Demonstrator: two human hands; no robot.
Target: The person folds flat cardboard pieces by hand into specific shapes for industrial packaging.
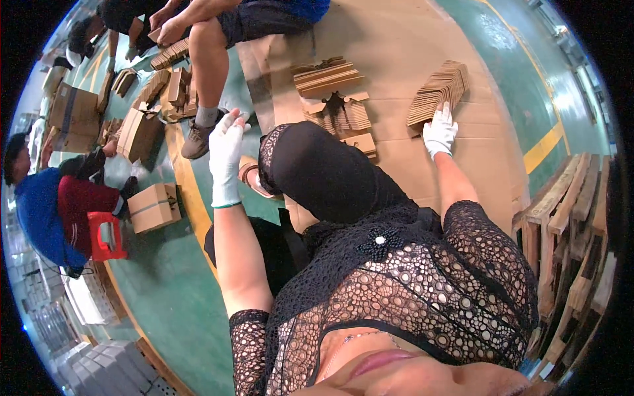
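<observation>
My right hand, in a white glove, rests with fingers stretched out on the near end of a stack of bent cardboard strips. The stack leans over on a flat cardboard sheet. My left hand is raised beside my knee, also white-gloved, its fingertips bare. Its fingers are loosely bent and I see nothing in them. Between my hands, past my knee, lie more stacks of folded cardboard pieces; my leg stands in front of part of the lower cardboard pieces.
A co-worker's leg stands at the upper left, near cardboard bundles. Another person sits at the left by a red stool and a closed carton. Wooden pallets stand at the right.
</observation>
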